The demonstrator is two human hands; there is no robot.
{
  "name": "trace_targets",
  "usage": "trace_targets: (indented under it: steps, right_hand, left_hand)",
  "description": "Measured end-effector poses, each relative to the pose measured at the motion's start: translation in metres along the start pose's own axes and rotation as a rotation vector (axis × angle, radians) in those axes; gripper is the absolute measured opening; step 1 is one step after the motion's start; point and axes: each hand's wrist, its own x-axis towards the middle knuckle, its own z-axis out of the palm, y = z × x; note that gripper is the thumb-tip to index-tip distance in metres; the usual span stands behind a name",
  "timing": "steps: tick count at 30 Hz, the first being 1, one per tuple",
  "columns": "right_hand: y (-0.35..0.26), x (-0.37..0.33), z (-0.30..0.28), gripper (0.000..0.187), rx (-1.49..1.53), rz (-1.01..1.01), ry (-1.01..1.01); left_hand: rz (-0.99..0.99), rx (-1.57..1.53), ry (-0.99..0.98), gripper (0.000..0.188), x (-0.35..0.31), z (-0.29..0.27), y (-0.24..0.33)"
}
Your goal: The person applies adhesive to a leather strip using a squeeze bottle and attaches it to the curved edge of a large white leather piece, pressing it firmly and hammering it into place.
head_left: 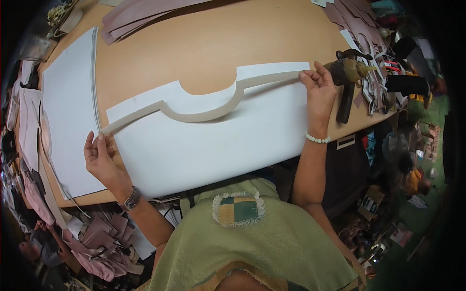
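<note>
A long, narrow grey-beige strip (204,117) with a U-shaped dip in its middle stretches between my two hands. My left hand (101,156) pinches its left end, thumb against fingers. At the other end, my right hand (320,92) holds the strip between thumb and fingertips. Under it lies a large white sheet (208,150), whose far edge has a rounded notch much like the strip's dip. The strip lies a little nearer to me than that edge, and a faint shadow shows beneath its right part.
A stack of white sheets (70,111) lies at the table's left. Mauve pieces (141,19) rest at the far edge. Right of my right hand are a dark container with a yellowish nozzle (345,72), a dark-handled tool (345,103) and scrap strips (376,92). The tan table (213,39) has a rounded edge.
</note>
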Motion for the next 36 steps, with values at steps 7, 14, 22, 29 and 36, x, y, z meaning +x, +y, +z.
trace_targets:
  steps: [7,14,22,29,36]
  right_hand:
    - [0.001,0.007,-0.004,0.042,0.073,-0.012,0.011]
    - [0.000,0.006,-0.002,0.035,-0.008,-0.180,0.073]
    - [0.009,0.007,0.000,0.029,-0.101,-0.358,0.214]
    - [0.005,0.010,0.003,0.027,-0.212,-0.373,0.234]
    - [0.004,0.011,0.007,0.027,-0.312,-0.422,0.202]
  left_hand:
    - [-0.044,-0.063,0.002,0.031,0.007,-0.005,-0.001]
    - [-0.112,-0.097,-0.034,0.033,0.010,-0.009,0.003]
    - [-0.111,-0.150,-0.082,0.036,0.017,0.001,0.012]
    - [-0.148,-0.198,-0.089,0.036,0.018,0.008,0.013]
    - [-0.155,-0.164,-0.068,0.040,0.016,0.008,0.014]
